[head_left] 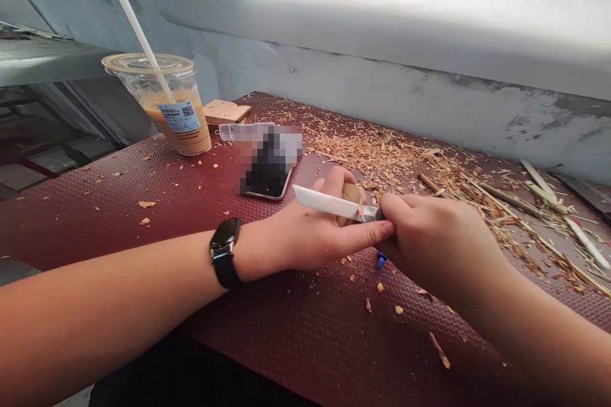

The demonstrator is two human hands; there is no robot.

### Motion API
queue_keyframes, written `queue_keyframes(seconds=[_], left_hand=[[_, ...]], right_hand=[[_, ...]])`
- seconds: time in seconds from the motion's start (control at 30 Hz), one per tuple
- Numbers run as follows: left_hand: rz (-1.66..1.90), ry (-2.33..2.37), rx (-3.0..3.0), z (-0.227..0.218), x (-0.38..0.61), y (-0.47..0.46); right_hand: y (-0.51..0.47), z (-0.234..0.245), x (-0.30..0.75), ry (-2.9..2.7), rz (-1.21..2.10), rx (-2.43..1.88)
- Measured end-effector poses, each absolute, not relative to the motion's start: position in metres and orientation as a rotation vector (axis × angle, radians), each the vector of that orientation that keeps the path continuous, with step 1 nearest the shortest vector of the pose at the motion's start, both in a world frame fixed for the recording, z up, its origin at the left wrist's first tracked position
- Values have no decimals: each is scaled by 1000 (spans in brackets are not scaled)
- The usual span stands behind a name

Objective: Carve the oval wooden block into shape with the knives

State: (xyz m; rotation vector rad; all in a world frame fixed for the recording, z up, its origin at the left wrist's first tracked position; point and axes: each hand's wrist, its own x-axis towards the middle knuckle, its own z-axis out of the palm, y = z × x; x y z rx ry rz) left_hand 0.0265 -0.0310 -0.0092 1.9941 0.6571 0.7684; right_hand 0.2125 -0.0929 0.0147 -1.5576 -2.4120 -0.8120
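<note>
My left hand (300, 238), with a black watch (225, 253) on its wrist, is closed around a pale piece of wood (354, 194). Fingers cover much of the wood, so its full shape is hidden. In my right hand (432, 235) is a knife (329, 205), its light blade pointing left across the wood and the back of my left hand. My right fingers wrap its handle, and my left thumb reaches to the base of the blade. A thin shaving curls at the blade. Just below the hands lies a small blue object (381, 261), partly hidden.
A phone (267, 181), partly blurred out, lies beyond my left hand. Left of it stands a plastic cup (179, 130) with a straw; behind are wooden blocks (228, 112). Wood shavings (382, 159) and strips (587, 241) cover the red table (143, 203) toward the wall.
</note>
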Motion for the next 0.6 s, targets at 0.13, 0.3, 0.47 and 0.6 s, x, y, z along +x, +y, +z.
queue_keyframes(seconds=[0.13, 0.3, 0.47, 0.6], left_hand=[[672, 702, 2137, -7, 24, -33], [798, 700, 2034, -11, 27, -37], [934, 642, 1896, -19, 32, -36], [934, 670, 1912, -21, 33, -31]], right_hand=[[-88, 18, 218, -2491, -785, -1454], [-94, 11, 211, -2352, -808, -1720], [-104, 6, 199, -2232, -833, -1965], [-105, 9, 198, -2230, -805, -2034]])
